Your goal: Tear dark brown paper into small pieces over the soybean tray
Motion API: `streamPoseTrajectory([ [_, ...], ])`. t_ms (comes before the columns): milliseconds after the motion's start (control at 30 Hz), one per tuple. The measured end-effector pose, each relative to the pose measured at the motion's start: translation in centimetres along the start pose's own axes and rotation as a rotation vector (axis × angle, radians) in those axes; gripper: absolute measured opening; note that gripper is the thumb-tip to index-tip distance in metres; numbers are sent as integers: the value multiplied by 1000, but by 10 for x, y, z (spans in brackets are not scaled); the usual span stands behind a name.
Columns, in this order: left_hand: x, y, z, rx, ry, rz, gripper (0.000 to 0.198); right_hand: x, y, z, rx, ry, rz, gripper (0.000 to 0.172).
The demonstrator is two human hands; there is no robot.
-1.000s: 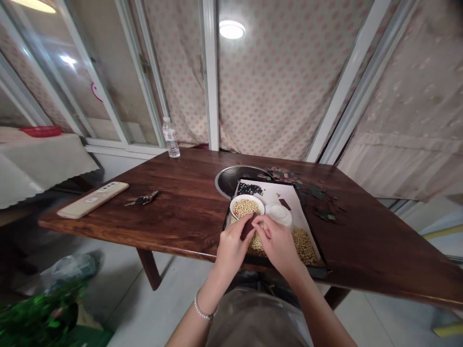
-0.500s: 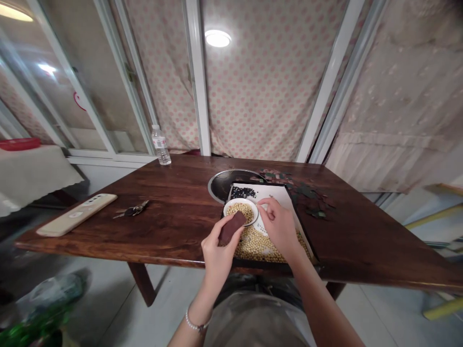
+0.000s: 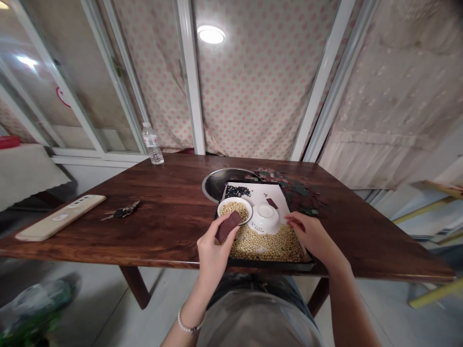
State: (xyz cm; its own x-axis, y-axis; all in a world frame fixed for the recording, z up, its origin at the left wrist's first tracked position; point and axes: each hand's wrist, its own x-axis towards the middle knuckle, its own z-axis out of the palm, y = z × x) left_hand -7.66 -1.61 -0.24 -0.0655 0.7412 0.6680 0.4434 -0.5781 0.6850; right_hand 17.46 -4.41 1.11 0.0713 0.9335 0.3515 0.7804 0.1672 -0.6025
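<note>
My left hand (image 3: 211, 250) grips a dark brown rectangular piece (image 3: 228, 227) between thumb and fingers. The piece is at the near rim of a white bowl (image 3: 249, 211) holding yellow soybeans (image 3: 231, 208). Right of that bowl, a second white bowl (image 3: 266, 217) stands upside down. My right hand (image 3: 314, 236) hovers over the tray's right edge, its fingers loosely apart with nothing visible in them. Many soybeans (image 3: 267, 248) cover the near part of the black-edged tray (image 3: 258, 188). Black beans (image 3: 237, 191) lie at its far left, and a thin brown piece (image 3: 272, 203) behind the upturned bowl.
Behind the tray is a round dark pan (image 3: 215, 184). Green and reddish flat pieces (image 3: 302, 193) are scattered to the right. Keys (image 3: 125, 210), a phone (image 3: 61, 218) and a water bottle (image 3: 153, 144) are on the left of the wooden table (image 3: 170, 231).
My right hand has moved right and back from the soybean bowl, uncovering the upturned bowl and the thin brown piece. My left hand still holds the brown piece. The view has shifted slightly.
</note>
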Motion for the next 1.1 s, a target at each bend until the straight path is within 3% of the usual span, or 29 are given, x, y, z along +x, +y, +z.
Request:
streamPoseTrajectory([
  [67, 1, 0, 0, 5, -11, 8, 29, 2, 3, 1, -8, -62, -60, 29],
  [167, 2, -1, 0, -5, -24, 8, 30, 7, 3, 5, -127, -102, -10, 29],
  [333, 3, -1, 0, -22, -38, 14, 30, 12, -13, 8, -340, -272, 89, 27],
  [467, 3, -1, -1, -30, -54, 8, 29, 9, -26, 8, -469, -408, 40, 23],
  [567, 3, -2, 0, -45, -66, 1, 29, 4, -30, 4, -415, -460, -32, 23],
  [733, 3, -3, 0, -74, -77, -6, 29, 0, -29, -6, -132, -525, -153, 23],
  [900, 2, -2, 1, -58, -68, 12, 29, 3, -22, -12, -237, -548, -155, 22],
  [1000, 1, -1, 1, -46, -66, 24, 29, 5, -20, -5, -213, -667, -187, 32],
  [1100, 1, -1, 3, -30, -72, 38, 29, 9, -22, 9, -145, -696, -228, 34],
])
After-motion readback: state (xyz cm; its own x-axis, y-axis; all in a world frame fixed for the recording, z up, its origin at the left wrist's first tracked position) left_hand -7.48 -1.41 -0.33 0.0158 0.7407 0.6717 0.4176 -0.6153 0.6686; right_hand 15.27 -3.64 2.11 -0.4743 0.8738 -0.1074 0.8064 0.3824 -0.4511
